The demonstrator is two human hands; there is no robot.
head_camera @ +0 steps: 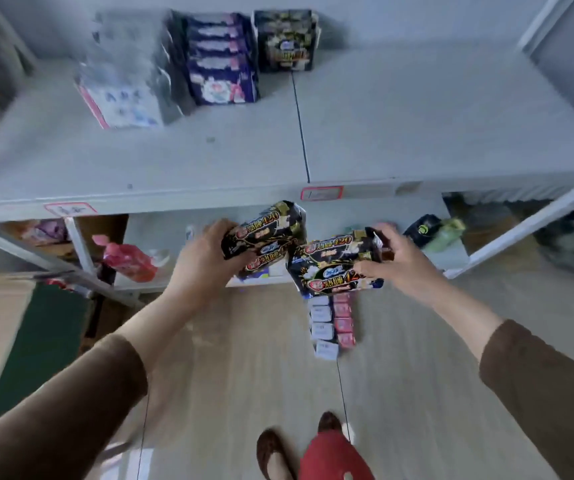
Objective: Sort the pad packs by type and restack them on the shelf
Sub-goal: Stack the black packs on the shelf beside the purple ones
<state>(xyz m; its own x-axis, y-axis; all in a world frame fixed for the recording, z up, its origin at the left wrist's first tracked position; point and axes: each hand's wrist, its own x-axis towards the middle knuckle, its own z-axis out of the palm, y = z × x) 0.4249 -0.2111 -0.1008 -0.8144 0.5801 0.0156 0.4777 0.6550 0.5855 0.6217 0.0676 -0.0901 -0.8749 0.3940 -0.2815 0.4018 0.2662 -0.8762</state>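
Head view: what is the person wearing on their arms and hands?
Both arms are in brown long sleeves, the left sleeve and right sleeve pushed up so the forearms are bare. The left hand and right hand are bare: no gloves, rings or watch visible, though the frame is somewhat blurred.

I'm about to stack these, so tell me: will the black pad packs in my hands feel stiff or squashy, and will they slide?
The black pad packs look soft: the left hand and right hand each grip them easily, so probably light. Their glossy film wrap suggests they may slip on the smooth shelf. The black stack already there stands upright, so stacking likely holds.
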